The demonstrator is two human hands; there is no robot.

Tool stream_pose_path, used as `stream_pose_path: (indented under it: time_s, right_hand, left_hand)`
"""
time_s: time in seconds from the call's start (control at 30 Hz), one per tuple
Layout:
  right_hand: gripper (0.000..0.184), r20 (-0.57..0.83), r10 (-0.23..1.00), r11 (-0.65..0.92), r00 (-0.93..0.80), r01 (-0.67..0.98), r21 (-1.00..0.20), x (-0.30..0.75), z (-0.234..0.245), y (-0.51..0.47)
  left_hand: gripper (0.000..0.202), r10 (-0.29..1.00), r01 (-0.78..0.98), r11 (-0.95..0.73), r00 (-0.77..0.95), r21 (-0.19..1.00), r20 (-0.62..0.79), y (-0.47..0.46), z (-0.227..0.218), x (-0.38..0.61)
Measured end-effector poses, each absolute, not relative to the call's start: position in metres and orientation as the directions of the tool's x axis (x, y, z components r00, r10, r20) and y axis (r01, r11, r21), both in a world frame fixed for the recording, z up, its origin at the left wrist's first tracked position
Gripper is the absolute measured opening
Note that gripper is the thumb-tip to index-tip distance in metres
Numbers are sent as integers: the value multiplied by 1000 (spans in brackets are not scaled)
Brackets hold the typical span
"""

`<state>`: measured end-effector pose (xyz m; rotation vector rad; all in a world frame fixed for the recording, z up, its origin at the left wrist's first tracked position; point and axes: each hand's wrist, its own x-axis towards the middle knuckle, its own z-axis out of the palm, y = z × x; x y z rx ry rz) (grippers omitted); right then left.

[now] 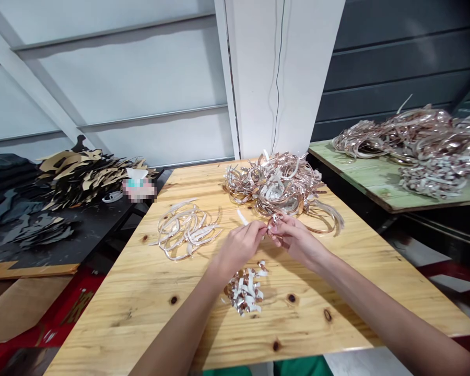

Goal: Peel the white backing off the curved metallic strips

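Note:
My left hand point(241, 244) and my right hand point(292, 236) meet over the middle of a wooden table point(149, 303). Both are pinched on the same thin rose-gold strip point(243, 216), whose pale end sticks out to the left. Just behind them lies a big tangle of shiny rose-gold strips point(276, 185). A flatter bunch of pale strips point(186, 228) rests to the left. A small heap of short cut pieces point(246, 292) sits near me, under my left wrist.
A green table point(360, 172) at the right carries another large heap of metallic strips point(423, 141). At the left a dark bench point(82, 230) holds tan and black cut scraps point(82, 175). A white pillar point(282, 73) stands behind the wooden table.

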<state>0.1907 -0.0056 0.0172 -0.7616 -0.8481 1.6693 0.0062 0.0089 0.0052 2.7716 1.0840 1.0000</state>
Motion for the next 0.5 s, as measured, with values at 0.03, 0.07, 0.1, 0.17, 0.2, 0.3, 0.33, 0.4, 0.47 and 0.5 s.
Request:
stream_pose_path:
  time_s: [0.03,0.07,0.1,0.17,0.2,0.3,0.33,0.4,0.47,0.5]
  right_hand:
    - [16,-73,971,-184,-228,-516,-836,191,17,-6]
    - [17,-76,971,-185,-225,-516,-836,191,18,-6]
    - [17,-80,972,-187,-223,-516,-836,190,18,-6]
    - [19,-84,971,-190,-223,-516,-835,190,19,-6]
    - [19,-83,971,-191,-223,-516,-835,190,19,-6]
    - [22,-68,972,-179,-226,-517,-837,189,20,-7]
    - [23,-60,973,-171,-225,-517,-838,189,20,-7]
    - [25,-43,973,-158,-228,-517,-841,189,20,-7]
    - [26,-24,973,-143,-230,-516,-845,189,19,-6]
    - [26,-17,973,-136,-229,-514,-847,189,18,-6]
  left_hand:
    - [20,599,620,-762,566,186,566,9,4,7]
    - [21,590,627,-762,570,162,572,10,2,8]
    - [21,585,630,-762,570,149,577,10,1,9]
    - [21,587,630,-760,560,160,584,9,0,10]
    - [21,598,631,-755,549,180,584,9,0,10]
    - [22,658,632,-724,512,276,552,6,1,12]
    - [22,679,632,-710,500,309,537,5,2,13]
    - [21,712,632,-687,485,359,508,3,2,14]
    - [21,728,633,-673,478,382,492,3,2,15]
    - [21,731,634,-671,477,386,488,3,2,15]
